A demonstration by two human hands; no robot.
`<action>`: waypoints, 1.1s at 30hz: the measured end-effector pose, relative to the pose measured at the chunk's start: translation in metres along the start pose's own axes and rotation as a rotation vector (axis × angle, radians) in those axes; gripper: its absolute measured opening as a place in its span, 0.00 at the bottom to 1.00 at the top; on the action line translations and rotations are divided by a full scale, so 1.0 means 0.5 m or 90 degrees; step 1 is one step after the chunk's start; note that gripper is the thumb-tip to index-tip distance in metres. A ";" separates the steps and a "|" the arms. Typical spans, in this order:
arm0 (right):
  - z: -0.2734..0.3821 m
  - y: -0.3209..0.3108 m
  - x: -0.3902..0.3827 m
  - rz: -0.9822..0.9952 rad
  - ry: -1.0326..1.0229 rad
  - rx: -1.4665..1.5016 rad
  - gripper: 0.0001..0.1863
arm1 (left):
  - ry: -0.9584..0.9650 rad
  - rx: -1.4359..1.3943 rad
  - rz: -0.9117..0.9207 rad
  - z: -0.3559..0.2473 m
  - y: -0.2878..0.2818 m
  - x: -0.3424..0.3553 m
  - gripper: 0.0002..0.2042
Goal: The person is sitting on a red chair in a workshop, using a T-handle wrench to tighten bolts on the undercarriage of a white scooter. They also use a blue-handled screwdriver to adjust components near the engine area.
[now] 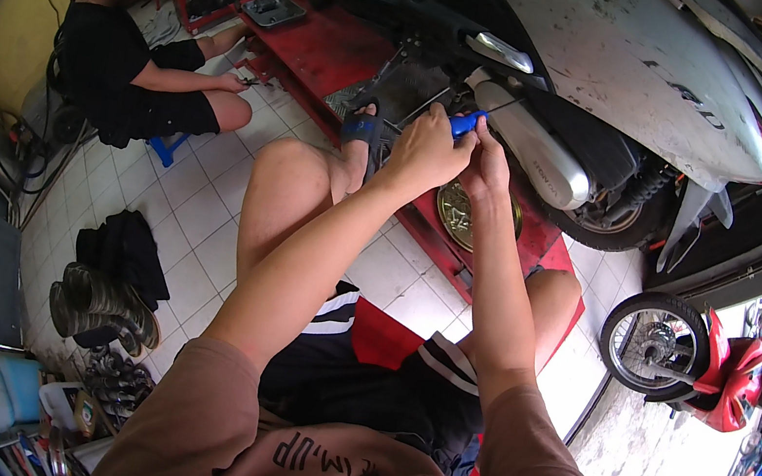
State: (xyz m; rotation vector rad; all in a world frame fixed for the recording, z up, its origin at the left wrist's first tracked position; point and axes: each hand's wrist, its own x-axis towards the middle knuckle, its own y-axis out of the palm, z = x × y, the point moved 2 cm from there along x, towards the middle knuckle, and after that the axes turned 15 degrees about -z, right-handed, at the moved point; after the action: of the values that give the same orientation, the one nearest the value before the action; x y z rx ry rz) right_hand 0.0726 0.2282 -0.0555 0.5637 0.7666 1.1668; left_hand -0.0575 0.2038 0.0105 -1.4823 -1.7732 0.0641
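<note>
My left hand (426,149) and my right hand (488,167) are raised together in front of me, both closed around a tool with a blue handle (466,124). The tool points at the underside of a silver scooter (623,67), just beside its chrome exhaust (532,147). The scooter stands on a red lift platform (321,47). My sandalled foot (359,126) rests on that platform's edge. A round brass-coloured disc (456,215) lies on the platform under my hands. The tool's tip is hidden behind my fingers.
Another person in black (122,61) sits on a low blue stool at the left, working on the tiled floor. A metal tray (274,9) lies on the platform. Stacked metal rings (100,304) and black cloth lie at my left. A red scooter (725,373) stands at the right.
</note>
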 end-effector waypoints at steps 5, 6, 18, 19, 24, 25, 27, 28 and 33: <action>0.003 0.013 -0.027 0.027 0.048 0.015 0.13 | -0.023 0.030 0.030 0.002 0.003 -0.002 0.25; 0.006 0.016 -0.030 0.052 0.054 0.030 0.13 | -0.051 0.028 0.053 0.002 0.004 0.001 0.26; 0.016 -0.025 0.021 0.103 0.041 0.052 0.14 | 0.067 -0.061 0.013 -0.018 -0.031 -0.003 0.14; 0.018 -0.017 0.012 0.092 0.048 0.061 0.14 | 0.038 -0.049 0.013 -0.016 -0.029 0.001 0.14; 0.004 0.017 -0.009 0.195 0.046 0.039 0.18 | -0.118 -0.013 0.054 0.012 -0.014 0.017 0.18; 0.005 0.018 -0.016 0.174 0.028 0.031 0.16 | -0.147 0.001 0.081 0.014 -0.013 0.020 0.20; 0.010 0.012 -0.010 0.118 0.016 0.022 0.15 | -0.231 -0.068 0.106 0.025 0.003 0.023 0.22; 0.008 0.011 -0.009 0.099 0.006 0.006 0.14 | -0.247 -0.090 0.107 0.031 0.010 0.023 0.24; 0.014 -0.015 0.008 0.032 -0.008 -0.041 0.13 | 0.040 -0.007 -0.018 -0.012 -0.029 -0.011 0.15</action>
State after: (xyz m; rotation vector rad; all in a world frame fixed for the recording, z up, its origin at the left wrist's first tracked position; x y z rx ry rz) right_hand 0.0833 0.2295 -0.0575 0.5393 0.7051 1.2288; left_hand -0.0657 0.1922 0.0190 -1.4500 -1.7460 -0.0070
